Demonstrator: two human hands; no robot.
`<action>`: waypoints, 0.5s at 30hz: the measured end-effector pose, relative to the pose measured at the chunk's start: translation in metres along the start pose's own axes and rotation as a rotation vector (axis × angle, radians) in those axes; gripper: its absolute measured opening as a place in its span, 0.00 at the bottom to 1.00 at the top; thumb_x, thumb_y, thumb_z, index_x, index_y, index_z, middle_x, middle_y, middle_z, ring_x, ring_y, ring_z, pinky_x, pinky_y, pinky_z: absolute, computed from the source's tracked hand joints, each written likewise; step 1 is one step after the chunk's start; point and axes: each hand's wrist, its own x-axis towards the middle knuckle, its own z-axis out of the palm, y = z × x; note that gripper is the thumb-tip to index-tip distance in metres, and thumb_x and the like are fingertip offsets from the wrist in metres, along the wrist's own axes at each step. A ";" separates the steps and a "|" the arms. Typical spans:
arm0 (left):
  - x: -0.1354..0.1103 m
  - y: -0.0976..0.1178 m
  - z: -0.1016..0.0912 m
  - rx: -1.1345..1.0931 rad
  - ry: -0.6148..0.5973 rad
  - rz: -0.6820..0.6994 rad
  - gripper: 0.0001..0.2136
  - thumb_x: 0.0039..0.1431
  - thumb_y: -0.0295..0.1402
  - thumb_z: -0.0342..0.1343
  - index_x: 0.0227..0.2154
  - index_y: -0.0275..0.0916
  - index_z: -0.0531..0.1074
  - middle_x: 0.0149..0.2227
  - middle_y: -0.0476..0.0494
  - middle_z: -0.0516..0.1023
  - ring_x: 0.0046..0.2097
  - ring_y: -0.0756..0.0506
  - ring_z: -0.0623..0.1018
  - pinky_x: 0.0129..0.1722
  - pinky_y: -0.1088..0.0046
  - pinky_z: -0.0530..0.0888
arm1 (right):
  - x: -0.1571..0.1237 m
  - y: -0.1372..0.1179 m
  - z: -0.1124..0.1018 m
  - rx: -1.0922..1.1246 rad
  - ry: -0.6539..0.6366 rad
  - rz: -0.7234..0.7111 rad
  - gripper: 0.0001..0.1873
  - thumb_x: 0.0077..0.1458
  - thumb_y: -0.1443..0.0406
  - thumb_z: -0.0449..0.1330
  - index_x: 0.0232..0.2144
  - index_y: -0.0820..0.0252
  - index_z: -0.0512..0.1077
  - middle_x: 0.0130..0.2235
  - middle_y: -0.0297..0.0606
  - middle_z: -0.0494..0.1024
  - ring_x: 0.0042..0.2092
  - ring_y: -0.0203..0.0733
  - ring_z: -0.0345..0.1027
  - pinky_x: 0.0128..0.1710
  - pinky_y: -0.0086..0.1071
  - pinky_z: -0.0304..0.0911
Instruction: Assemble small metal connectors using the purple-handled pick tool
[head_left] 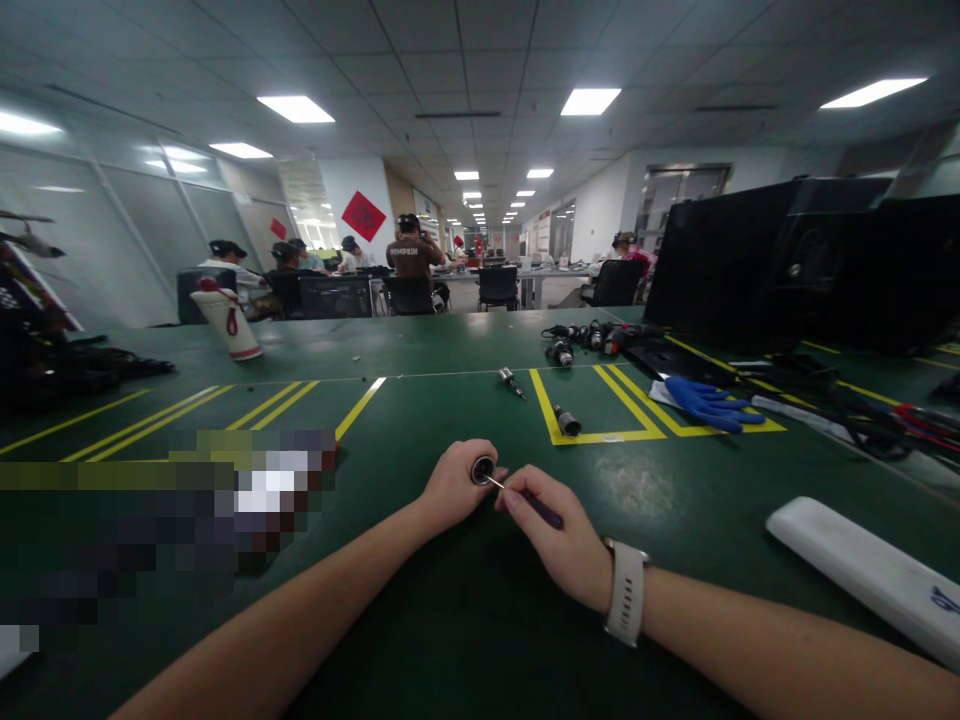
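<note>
My left hand (452, 488) is wrapped around a round metal connector shell (482, 469), its dark open end facing me. In my right hand (561, 540) is a screwdriver (547, 512) with a dark handle. The thin shaft points up and left, and its tip is at the mouth of the shell; how far it reaches inside I cannot tell. Beyond my hands, a small metal part with a narrow tip (512, 382) lies on the green table (420, 400). Another cylindrical metal shell (568, 421) rests inside the yellow tape marking.
Several cabled connectors (581, 340) lie farther back, near a blue glove (709, 402). Black cases (750, 260) stand at the right, with a long white object (855, 560) closer in. A tilted cup (231, 320) stands back left. Several people sit or stand beyond the table.
</note>
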 end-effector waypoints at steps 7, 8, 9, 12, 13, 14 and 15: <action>-0.004 0.003 0.000 0.076 0.075 -0.006 0.06 0.49 0.29 0.53 0.19 0.39 0.65 0.22 0.51 0.66 0.27 0.47 0.66 0.31 0.69 0.61 | -0.001 -0.003 0.003 -0.070 -0.004 -0.021 0.07 0.55 0.67 0.53 0.27 0.60 0.69 0.29 0.35 0.69 0.32 0.39 0.61 0.34 0.34 0.56; -0.004 0.003 0.000 0.067 0.083 -0.010 0.06 0.49 0.29 0.53 0.19 0.39 0.65 0.22 0.51 0.66 0.27 0.47 0.66 0.31 0.70 0.61 | -0.001 -0.003 0.003 -0.022 -0.001 -0.005 0.07 0.54 0.67 0.53 0.26 0.60 0.69 0.29 0.35 0.69 0.32 0.39 0.62 0.34 0.34 0.56; -0.004 0.003 0.000 0.052 0.092 -0.016 0.07 0.50 0.30 0.53 0.19 0.39 0.65 0.22 0.51 0.66 0.27 0.48 0.66 0.30 0.70 0.61 | 0.001 -0.002 0.003 0.078 0.001 0.040 0.07 0.54 0.66 0.54 0.26 0.60 0.69 0.28 0.35 0.69 0.33 0.39 0.62 0.34 0.34 0.57; -0.003 0.001 0.000 -0.023 0.113 -0.035 0.07 0.50 0.32 0.53 0.20 0.39 0.64 0.21 0.52 0.65 0.25 0.49 0.66 0.27 0.73 0.62 | 0.008 0.004 0.001 0.544 0.002 0.263 0.08 0.53 0.62 0.55 0.26 0.60 0.69 0.29 0.37 0.72 0.33 0.40 0.64 0.31 0.33 0.58; -0.003 0.000 0.000 -0.055 0.115 -0.037 0.07 0.50 0.33 0.53 0.20 0.38 0.64 0.21 0.53 0.65 0.24 0.50 0.66 0.25 0.74 0.62 | 0.011 0.008 0.000 0.687 0.004 0.329 0.08 0.52 0.62 0.56 0.26 0.61 0.69 0.29 0.37 0.73 0.33 0.39 0.64 0.31 0.32 0.58; -0.002 -0.001 0.000 -0.086 0.113 -0.037 0.08 0.50 0.33 0.53 0.20 0.38 0.63 0.21 0.53 0.65 0.24 0.51 0.66 0.24 0.76 0.63 | 0.014 0.012 -0.001 0.808 0.008 0.388 0.07 0.51 0.62 0.57 0.26 0.61 0.69 0.29 0.38 0.74 0.32 0.39 0.65 0.30 0.31 0.58; -0.002 -0.002 0.000 -0.117 0.109 -0.034 0.08 0.50 0.33 0.54 0.21 0.38 0.63 0.22 0.53 0.65 0.24 0.51 0.66 0.24 0.76 0.63 | 0.016 0.016 -0.002 0.900 0.010 0.438 0.07 0.50 0.63 0.57 0.26 0.62 0.69 0.29 0.38 0.74 0.31 0.38 0.65 0.30 0.31 0.57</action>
